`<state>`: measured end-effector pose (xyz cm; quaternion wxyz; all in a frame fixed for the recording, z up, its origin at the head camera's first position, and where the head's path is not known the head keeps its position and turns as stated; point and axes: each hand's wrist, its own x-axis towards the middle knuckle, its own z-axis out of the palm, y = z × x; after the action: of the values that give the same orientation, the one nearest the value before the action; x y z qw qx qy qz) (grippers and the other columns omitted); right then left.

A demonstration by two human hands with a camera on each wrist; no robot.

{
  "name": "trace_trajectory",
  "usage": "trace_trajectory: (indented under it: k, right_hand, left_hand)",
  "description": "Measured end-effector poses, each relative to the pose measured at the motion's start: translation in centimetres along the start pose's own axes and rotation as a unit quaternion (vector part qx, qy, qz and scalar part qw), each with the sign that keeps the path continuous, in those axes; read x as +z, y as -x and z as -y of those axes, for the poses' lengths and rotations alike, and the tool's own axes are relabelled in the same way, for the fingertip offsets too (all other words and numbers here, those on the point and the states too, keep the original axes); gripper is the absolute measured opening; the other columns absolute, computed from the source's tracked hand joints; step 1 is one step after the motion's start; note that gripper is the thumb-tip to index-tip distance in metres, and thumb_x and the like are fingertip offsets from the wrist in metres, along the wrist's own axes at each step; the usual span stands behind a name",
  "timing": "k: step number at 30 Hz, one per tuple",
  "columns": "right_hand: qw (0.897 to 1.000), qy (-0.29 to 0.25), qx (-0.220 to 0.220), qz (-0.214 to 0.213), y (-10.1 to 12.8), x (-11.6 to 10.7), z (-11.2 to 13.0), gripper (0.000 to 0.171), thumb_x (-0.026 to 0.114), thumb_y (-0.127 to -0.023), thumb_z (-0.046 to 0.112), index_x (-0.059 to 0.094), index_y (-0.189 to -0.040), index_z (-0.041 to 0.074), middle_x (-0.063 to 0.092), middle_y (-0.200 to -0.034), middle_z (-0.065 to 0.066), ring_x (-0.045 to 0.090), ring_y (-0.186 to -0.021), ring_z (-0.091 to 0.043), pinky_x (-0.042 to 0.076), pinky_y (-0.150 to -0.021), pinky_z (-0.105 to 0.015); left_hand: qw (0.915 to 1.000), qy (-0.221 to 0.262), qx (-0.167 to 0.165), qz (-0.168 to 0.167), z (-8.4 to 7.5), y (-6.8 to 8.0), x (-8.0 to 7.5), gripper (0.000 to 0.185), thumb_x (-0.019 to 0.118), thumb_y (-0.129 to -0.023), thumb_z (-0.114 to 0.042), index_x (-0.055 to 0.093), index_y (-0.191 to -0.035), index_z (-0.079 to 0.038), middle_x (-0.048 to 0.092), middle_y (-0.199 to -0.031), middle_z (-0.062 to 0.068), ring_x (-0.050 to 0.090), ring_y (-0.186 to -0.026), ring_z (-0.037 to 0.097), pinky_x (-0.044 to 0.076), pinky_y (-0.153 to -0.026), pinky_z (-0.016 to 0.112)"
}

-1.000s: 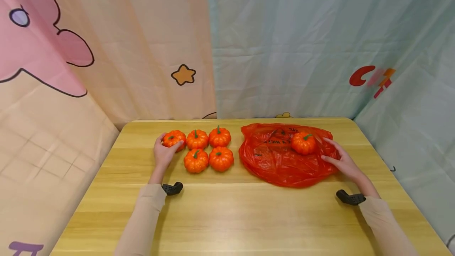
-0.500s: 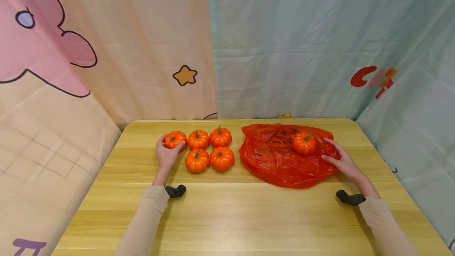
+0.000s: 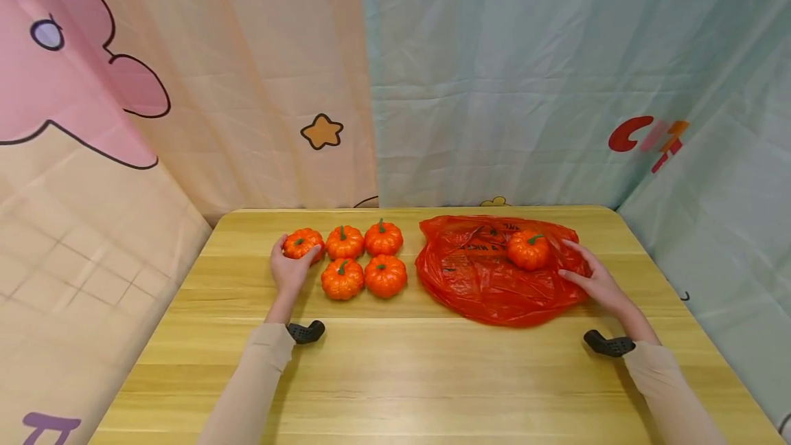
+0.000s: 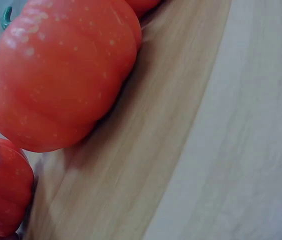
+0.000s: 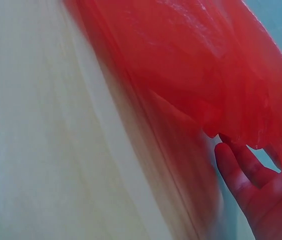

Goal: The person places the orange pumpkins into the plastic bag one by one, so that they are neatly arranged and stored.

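Note:
My left hand (image 3: 290, 272) grips the back-left toy pumpkin (image 3: 300, 243), thumb on its right side and fingers on its left. In the left wrist view this pumpkin (image 4: 3, 190) shows at the lower left, a fingertip on it; a nearer pumpkin (image 4: 66, 75) fills the upper left. A red plastic bag (image 3: 482, 294) lies flat at the right, with one pumpkin (image 3: 528, 250) on it. My right hand (image 3: 598, 283) rests at the bag's right edge, thumb and fingers spread apart. Up close, the loose red film (image 5: 191, 65) drapes over its fingers.
Several more orange pumpkins (image 3: 384, 276) with green stems stand in two short rows between the left hand and the bag. They rest on a wooden table (image 3: 432, 376). Printed curtains (image 3: 482, 88) hang behind and at both sides.
The left forearm and the whole view have shifted very slightly. Both hands keep their places at the pumpkin and the bag's edge.

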<state>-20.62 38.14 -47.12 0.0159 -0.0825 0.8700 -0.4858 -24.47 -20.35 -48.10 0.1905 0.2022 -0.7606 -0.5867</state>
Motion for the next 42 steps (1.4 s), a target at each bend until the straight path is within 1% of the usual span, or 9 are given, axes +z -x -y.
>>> trace_trajectory:
  k: [7, 14, 15, 20, 25, 30, 32, 36, 42]
  right_hand:
    - [1.0, 0.004, -0.003, -0.005, 0.2, -0.1, -0.2, 0.065, 0.055, -0.097, 0.022, 0.022, -0.152, 0.01, 0.019, -0.151, -0.031, 0.03, -0.129, -0.024, 0.029, -0.083, 0.002]
    - [1.0, 0.01, 0.002, -0.002, 0.3, -0.1, 0.0, 0.066, 0.055, -0.098, 0.023, 0.02, -0.152, 0.009, 0.019, -0.151, -0.032, 0.025, -0.127, -0.045, 0.032, -0.081, 0.002]
    - [1.0, 0.012, 0.001, -0.003, 0.2, -0.1, 0.0, 0.066, 0.055, -0.098, 0.023, 0.02, -0.152, 0.009, 0.019, -0.151, -0.033, 0.026, -0.127, -0.045, 0.032, -0.081, 0.002]
    - [1.0, 0.014, -0.004, -0.009, 0.2, -0.1, -0.2, 0.065, 0.054, -0.098, 0.022, 0.021, -0.152, 0.008, 0.02, -0.15, -0.033, 0.029, -0.129, -0.033, 0.031, -0.082, 0.002]
    - [1.0, 0.016, -0.002, -0.008, 0.3, -0.1, -0.3, 0.065, 0.054, -0.098, 0.023, 0.022, -0.152, 0.01, 0.02, -0.15, -0.033, 0.031, -0.129, -0.028, 0.031, -0.082, 0.002]
    - [1.0, 0.013, -0.004, -0.007, 0.4, -0.1, -0.3, 0.065, 0.055, -0.098, 0.023, 0.022, -0.152, 0.009, 0.021, -0.149, -0.033, 0.034, -0.122, -0.002, 0.031, -0.083, 0.002]
    - [1.0, 0.013, -0.006, -0.007, 0.4, -0.1, -0.3, 0.065, 0.055, -0.097, 0.023, 0.023, -0.151, 0.008, 0.021, -0.149, -0.033, 0.033, -0.12, 0.001, 0.031, -0.083, 0.002]
    - [1.0, 0.014, -0.007, -0.005, 0.4, -0.1, -0.2, 0.065, 0.055, -0.097, 0.023, 0.023, -0.151, 0.008, 0.021, -0.15, -0.033, 0.033, -0.126, -0.008, 0.03, -0.082, 0.003]
    - [1.0, 0.016, -0.003, -0.002, 0.2, 0.0, -0.1, 0.065, 0.055, -0.098, 0.023, 0.022, -0.151, 0.007, 0.019, -0.151, -0.033, 0.028, -0.131, -0.034, 0.03, -0.082, 0.002]
  left_hand:
    - [0.9999, -0.001, -0.01, -0.006, -0.6, 0.6, -0.2, 0.083, 0.082, -0.075, -0.022, 0.038, -0.143, -0.001, 0.041, -0.146, 0.019, 0.039, -0.136, 0.035, 0.032, -0.114, 0.046]
    - [0.9997, 0.023, -0.002, -0.01, -1.8, 1.2, -0.2, 0.084, 0.082, -0.075, -0.025, 0.039, -0.143, -0.004, 0.041, -0.146, 0.017, 0.041, -0.134, 0.033, 0.035, -0.112, 0.045]
    - [0.9995, 0.029, 0.0, -0.009, -2.1, 1.3, -0.2, 0.083, 0.082, -0.075, -0.025, 0.039, -0.143, -0.004, 0.041, -0.146, 0.017, 0.041, -0.133, 0.033, 0.035, -0.112, 0.045]
    - [0.9984, 0.054, 0.015, 0.003, -3.5, 2.1, 0.1, 0.082, 0.082, -0.075, -0.021, 0.04, -0.142, -0.003, 0.041, -0.145, 0.016, 0.043, -0.131, 0.032, 0.036, -0.112, 0.043]
    - [0.9974, 0.067, 0.02, 0.018, -4.9, 3.1, 0.5, 0.08, 0.082, -0.075, -0.02, 0.041, -0.142, -0.005, 0.043, -0.143, 0.015, 0.046, -0.126, 0.03, 0.039, -0.109, 0.043]
    - [0.9971, 0.068, 0.012, 0.033, -6.2, 4.3, 1.0, 0.079, 0.082, -0.075, -0.021, 0.042, -0.142, -0.008, 0.045, -0.141, 0.014, 0.048, -0.12, 0.029, 0.044, -0.103, 0.042]
    - [0.9967, 0.07, 0.013, 0.038, -6.7, 4.8, 1.2, 0.079, 0.082, -0.075, -0.021, 0.042, -0.142, -0.009, 0.046, -0.14, 0.013, 0.048, -0.119, 0.029, 0.044, -0.101, 0.042]
    - [0.9952, 0.08, 0.028, 0.049, -8.0, 5.6, 1.6, 0.078, 0.082, -0.075, -0.02, 0.043, -0.142, -0.009, 0.047, -0.139, 0.013, 0.048, -0.119, 0.029, 0.043, -0.101, 0.042]
    - [0.9913, 0.095, 0.048, 0.077, -9.7, 6.8, 2.5, 0.077, 0.081, -0.076, -0.019, 0.043, -0.142, -0.008, 0.047, -0.14, 0.012, 0.048, -0.12, 0.029, 0.044, -0.102, 0.043]
